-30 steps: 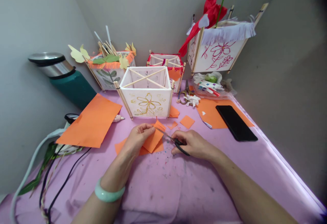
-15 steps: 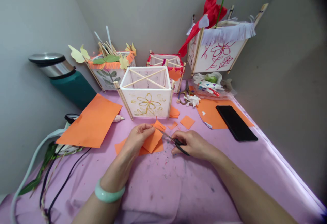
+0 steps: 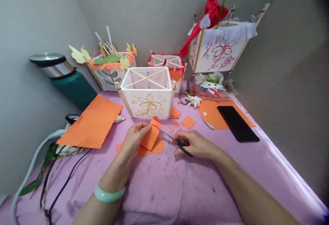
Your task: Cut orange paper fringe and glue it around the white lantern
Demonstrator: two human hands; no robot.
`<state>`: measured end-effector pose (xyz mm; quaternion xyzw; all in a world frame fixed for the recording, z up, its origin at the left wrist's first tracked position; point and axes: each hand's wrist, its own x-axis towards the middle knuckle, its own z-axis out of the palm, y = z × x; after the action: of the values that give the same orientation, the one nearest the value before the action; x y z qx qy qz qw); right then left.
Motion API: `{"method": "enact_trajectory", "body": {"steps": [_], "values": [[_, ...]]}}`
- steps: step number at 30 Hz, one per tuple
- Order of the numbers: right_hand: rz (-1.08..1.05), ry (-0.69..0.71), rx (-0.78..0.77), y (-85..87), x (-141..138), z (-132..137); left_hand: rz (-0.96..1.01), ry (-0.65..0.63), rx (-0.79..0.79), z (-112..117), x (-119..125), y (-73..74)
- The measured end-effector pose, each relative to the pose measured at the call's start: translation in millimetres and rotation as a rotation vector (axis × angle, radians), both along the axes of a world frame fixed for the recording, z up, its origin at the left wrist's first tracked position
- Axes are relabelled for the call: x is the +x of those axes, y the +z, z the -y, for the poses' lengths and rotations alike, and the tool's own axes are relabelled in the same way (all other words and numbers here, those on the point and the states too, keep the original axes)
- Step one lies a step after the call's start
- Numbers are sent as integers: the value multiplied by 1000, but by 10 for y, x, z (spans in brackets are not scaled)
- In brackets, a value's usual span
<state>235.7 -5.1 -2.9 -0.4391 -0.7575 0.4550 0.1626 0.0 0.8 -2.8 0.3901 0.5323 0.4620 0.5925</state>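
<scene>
Desk: lilac cloth covers the desk, speckled with tiny coloured scraps near the hands, with grey walls behind.
Held paper: an orange paper piece, tilted, lies between both hands, pinched at its upper left edge.
Left hand: the left hand has its fingers together on that piece, thumb on top, wearing a pale green bangle on the wrist.
Right hand: the right hand has its fingers closed around black-handled scissors.
Blades: nearly closed, their tips just beside the held paper's right edge at 3 o'clock from it.
Under the paper: a wider orange sheet lies beneath the left hand, touching the desk.
12 o'clock: a white lantern with a yellow flower drawing stands upright, with loose orange squares at its lower right.
2 o'clock: a black phone rests on an orange sheet, near a bag of markers.
9 o'clock: a large orange sheet lies flat.
10 o'clock: a teal flask lies on its side.
</scene>
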Motion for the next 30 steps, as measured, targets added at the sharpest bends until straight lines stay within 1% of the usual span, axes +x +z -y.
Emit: {"method": "enact_trajectory", "body": {"steps": [3, 8, 20, 26, 30], "values": [[6, 0, -9, 18, 1, 2, 21, 14, -9, 2, -10, -7], [34, 9, 23, 24, -7, 5, 9, 3, -13, 9, 3, 2], [63, 1, 70, -13, -16, 2, -21, -31, -21, 12, 38, 29], [62, 3, 91, -46, -17, -15, -25, -17, -8, 1, 35, 6], [56, -7, 104, -67, -17, -7, -22, -31, 0, -3, 25, -18]]}}
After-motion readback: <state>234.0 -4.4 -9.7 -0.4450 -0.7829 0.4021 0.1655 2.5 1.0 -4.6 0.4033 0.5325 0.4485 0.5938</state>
